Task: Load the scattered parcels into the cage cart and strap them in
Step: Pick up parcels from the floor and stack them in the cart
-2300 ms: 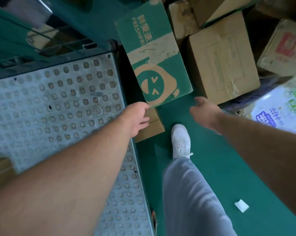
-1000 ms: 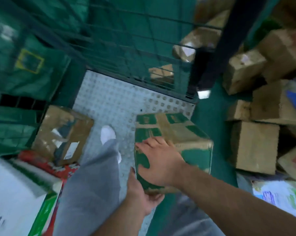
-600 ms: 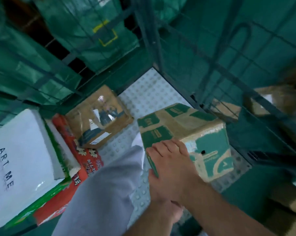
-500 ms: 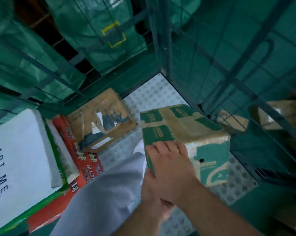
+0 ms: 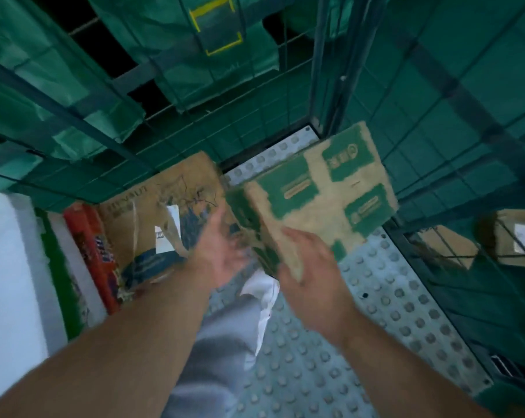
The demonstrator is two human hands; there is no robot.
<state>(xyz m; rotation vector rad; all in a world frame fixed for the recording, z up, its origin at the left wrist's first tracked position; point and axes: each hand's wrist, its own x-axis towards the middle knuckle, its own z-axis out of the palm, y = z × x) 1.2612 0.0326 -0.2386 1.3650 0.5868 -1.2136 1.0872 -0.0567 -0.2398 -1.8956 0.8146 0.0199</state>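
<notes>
Beside brown parcel [image 5: 146, 218], green box [image 5: 324, 200] tilted; left hand [image 5: 222, 254] spread, right hand [image 5: 312, 276] grip unclear.

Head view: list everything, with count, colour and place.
Printed cardboard box: one, green and tan, tilted, centre right.
Labelled cardboard parcel: one, brown, left of it.
Flat packet: one, red, left of the parcel.
Large box: one, white, far left.
Studded metal cart floor: one, grey, bottom right.
Wire mesh cart walls: two, green, back and right.
Cardboard boxes outside the mesh: two, brown, right.
Trouser leg: one, grey, bottom centre.
Left hand: one, open beside the box.
Right hand: one, grips the box's near end.
</notes>
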